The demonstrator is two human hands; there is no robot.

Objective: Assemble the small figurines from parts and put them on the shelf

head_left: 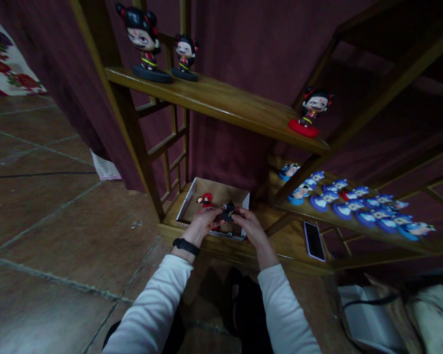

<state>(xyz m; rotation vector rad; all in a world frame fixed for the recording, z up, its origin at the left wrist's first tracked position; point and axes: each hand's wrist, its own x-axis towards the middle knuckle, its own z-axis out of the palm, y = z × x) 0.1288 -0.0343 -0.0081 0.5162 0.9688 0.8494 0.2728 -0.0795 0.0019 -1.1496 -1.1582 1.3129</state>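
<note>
Both my hands meet over an open cardboard box [192, 196] on the lowest wooden shelf. My left hand [204, 222] and my right hand [248, 222] are closed around a small black-haired figurine [228, 211] held between them above the box. Another figurine with a red base [205, 200] lies inside the box, just behind my left fingers. A black band sits on my left wrist.
Two figurines on black bases [147, 37] and one on a red base [310, 113] stand on the upper shelf [225, 101]. Several blue figurines [358, 204] line a lower shelf on the right. A phone [313, 241] lies beside the box. Tiled floor spreads left.
</note>
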